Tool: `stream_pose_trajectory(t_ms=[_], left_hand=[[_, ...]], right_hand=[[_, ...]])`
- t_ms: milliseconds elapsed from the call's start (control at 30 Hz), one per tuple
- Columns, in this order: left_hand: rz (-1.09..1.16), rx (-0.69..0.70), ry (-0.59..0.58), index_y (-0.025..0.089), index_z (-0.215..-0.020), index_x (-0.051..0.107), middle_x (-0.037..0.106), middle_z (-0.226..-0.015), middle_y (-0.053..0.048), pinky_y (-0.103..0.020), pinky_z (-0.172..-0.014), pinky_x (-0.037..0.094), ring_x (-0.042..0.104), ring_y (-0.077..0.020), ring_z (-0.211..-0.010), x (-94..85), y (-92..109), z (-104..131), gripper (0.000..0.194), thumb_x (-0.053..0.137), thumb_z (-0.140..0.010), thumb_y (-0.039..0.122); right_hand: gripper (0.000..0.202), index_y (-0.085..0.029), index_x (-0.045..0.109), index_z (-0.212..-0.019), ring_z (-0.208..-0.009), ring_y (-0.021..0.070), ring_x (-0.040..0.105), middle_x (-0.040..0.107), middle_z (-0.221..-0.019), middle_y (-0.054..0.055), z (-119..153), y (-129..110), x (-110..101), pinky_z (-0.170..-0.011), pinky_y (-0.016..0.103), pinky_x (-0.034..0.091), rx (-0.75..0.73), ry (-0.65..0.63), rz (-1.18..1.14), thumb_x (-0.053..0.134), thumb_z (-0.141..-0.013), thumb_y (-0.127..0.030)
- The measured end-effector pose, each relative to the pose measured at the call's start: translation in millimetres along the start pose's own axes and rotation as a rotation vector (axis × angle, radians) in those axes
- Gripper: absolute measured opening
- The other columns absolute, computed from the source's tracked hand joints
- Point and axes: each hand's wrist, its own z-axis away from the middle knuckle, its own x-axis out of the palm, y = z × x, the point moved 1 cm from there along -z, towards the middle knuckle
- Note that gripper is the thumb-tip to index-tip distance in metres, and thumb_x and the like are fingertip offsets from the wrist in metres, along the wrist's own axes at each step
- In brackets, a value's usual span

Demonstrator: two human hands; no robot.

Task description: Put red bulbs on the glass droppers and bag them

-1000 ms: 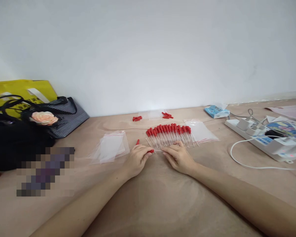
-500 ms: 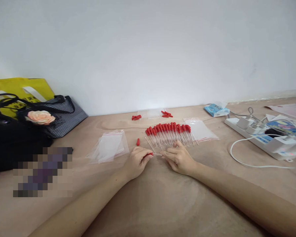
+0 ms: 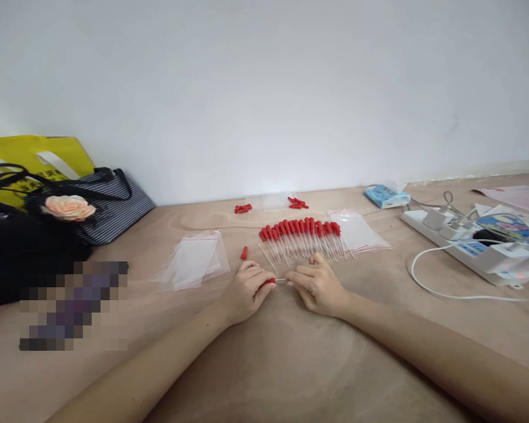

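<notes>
My left hand [image 3: 249,292] is closed around a red rubber bulb [image 3: 270,281], whose end shows between thumb and fingers. A thin clear dropper tube [image 3: 281,281] runs from the bulb into the fingers of my right hand [image 3: 315,286], which pinch it. Whether the tube is fully seated in the bulb I cannot tell. Just beyond the hands lies a row of droppers [image 3: 306,232], red bulbs pointing away. At the row's left end are bare tubes [image 3: 267,257]. One loose red bulb [image 3: 244,252] lies beyond my left hand.
Clear zip bags [image 3: 191,258] lie left, and another bag [image 3: 364,232] lies right of the row. More red bulbs [image 3: 243,208] and tubes lie near the wall. A tissue pack [image 3: 385,197] and a power strip [image 3: 436,229] with cables are right; a striped bag [image 3: 114,211] is left.
The red bulb has come slightly closer to the right hand, with less tube showing between the hands. My left hand is slightly lower; the view has shifted a little.
</notes>
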Motion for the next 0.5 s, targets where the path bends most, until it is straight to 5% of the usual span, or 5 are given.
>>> stream_pose_trajectory(t_ms=[500], left_hand=[[-0.069, 0.039, 0.006, 0.016, -0.081, 0.057, 0.064, -0.071, -0.002, -0.034, -0.081, 0.035, 0.054, -0.0129, -0.067, -1.0, -3.3, -1.5, 0.021, 0.039, -0.088, 0.024]], right_hand=[[0.025, -0.013, 0.062, -0.086, -0.062, 0.0129, 0.046, 0.059, -0.065, 0.003, -7.1, -4.2, 0.8, -0.062, 0.028, 0.023, 0.002, -0.038, -0.023, 0.038, -0.087, -0.021]])
